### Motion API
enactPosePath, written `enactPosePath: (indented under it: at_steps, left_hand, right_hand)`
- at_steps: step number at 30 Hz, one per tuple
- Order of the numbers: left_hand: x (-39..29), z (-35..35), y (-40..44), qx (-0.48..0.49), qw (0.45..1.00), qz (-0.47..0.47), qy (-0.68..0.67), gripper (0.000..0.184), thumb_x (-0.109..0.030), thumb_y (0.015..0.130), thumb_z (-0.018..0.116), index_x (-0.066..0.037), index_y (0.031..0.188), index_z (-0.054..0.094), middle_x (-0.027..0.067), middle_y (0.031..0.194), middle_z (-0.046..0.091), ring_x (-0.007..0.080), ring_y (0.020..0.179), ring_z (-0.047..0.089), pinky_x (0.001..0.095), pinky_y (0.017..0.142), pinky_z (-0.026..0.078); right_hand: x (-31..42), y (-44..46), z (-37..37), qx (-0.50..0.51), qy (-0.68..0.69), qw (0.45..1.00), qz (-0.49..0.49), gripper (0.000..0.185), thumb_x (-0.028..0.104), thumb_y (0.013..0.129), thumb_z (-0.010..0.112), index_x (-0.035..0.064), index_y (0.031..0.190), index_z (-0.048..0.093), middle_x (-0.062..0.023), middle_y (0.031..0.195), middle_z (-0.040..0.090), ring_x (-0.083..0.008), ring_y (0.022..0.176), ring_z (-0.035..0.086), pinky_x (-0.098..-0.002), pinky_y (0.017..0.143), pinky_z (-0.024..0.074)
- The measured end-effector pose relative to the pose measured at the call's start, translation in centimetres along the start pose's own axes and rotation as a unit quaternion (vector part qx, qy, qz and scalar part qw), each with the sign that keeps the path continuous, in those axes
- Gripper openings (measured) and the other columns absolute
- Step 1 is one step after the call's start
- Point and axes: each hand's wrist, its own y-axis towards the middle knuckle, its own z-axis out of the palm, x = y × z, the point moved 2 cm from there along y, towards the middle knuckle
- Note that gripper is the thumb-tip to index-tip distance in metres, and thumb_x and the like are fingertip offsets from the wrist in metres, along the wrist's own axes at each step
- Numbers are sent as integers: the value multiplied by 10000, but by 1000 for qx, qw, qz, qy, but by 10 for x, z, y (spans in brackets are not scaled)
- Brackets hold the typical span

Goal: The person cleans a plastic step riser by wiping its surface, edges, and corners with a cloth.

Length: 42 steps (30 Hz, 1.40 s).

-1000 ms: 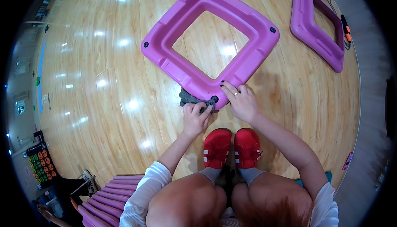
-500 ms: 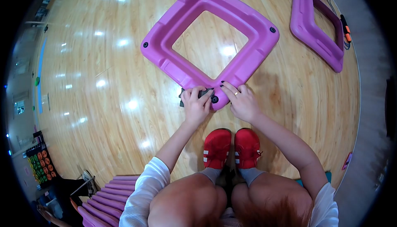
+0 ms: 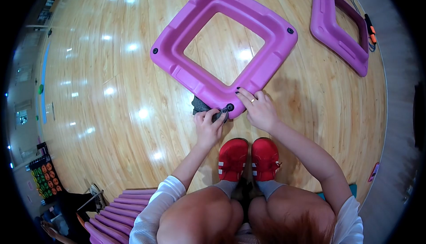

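And here's the purple frame (image 3: 195, 77), big and square, lying on the wooden floor (image 3: 111, 142) right in front of the person, one corner pointing straight at the red shoes (image 3: 233, 159). Work is all at that near corner! The left hand (image 3: 208, 126) has a dark grey cloth (image 3: 200, 105) pinched in bent fingers, the bunched end pressed up against the frame just beside the round black foot (image 3: 230, 107), the rest of it spilling out along the outer edge.

Over to the right hand (image 3: 261, 113): two fingers stretch out side by side, tips on the same corner, a gold ring (image 3: 253, 100) showing. Whether that hand grips the edge or simply lies on it, I can't tell; the underside is hidden.

Look wider: a second frame (image 3: 330, 35) sits off at the upper right, next to a black and orange object (image 3: 370, 30). Down at the lower left there's a row of purple pieces (image 3: 120, 208), packed close together, and beyond it another person's arm (image 3: 54, 234) shows near the dark border.
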Motion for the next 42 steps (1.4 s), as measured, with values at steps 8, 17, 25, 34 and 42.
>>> enactPosePath:
  at_steps: [8, 17, 25, 34, 42]
  left_hand:
    - [-6, -16, 46, -60, 994, -82, -46, 332, -51, 654, 697, -178, 960, 717, 21, 1023, 571, 265, 937, 460, 394, 845, 355]
    - [-29, 20, 43, -21, 998, 51, 28, 333, -102, 636, 692, -147, 966, 696, 0, 1042, 565, 240, 919, 459, 399, 830, 353]
    - [-25, 23, 28, -32, 993, 102, 51, 375, -142, 629, 699, -132, 1003, 670, 16, 1070, 582, 237, 954, 484, 443, 879, 380]
    - [-17, 17, 20, 26, 986, 162, 19, 395, -111, 670, 688, -54, 1058, 645, 88, 1149, 608, 269, 1112, 556, 416, 963, 426]
    - [-16, 30, 46, 9, 997, 73, -22, 354, -60, 705, 669, -30, 1058, 645, 132, 1115, 632, 271, 1062, 597, 417, 961, 446]
  right_hand:
    - [0, 1, -4, 21, 71, 997, 11, 599, 31, 673, 584, 57, 1267, 509, -29, 1396, 435, -275, 951, 495, -378, 864, 465]
    - [-9, 2, -4, 24, 77, 997, -13, 618, -10, 677, 560, 33, 1290, 489, -50, 1399, 443, -286, 955, 500, -349, 880, 464]
    - [-10, 5, -8, 21, 101, 995, -16, 652, -18, 669, 557, 49, 1311, 470, -62, 1372, 476, -283, 921, 520, -334, 868, 462]
    - [-9, 4, -11, 34, 105, 994, 2, 653, -36, 668, 533, 67, 1310, 477, -38, 1374, 476, -270, 945, 517, -342, 855, 476]
    - [-10, 5, -10, 45, 108, 993, 9, 644, -33, 667, 535, 83, 1299, 496, -22, 1373, 477, -261, 932, 513, -341, 859, 472]
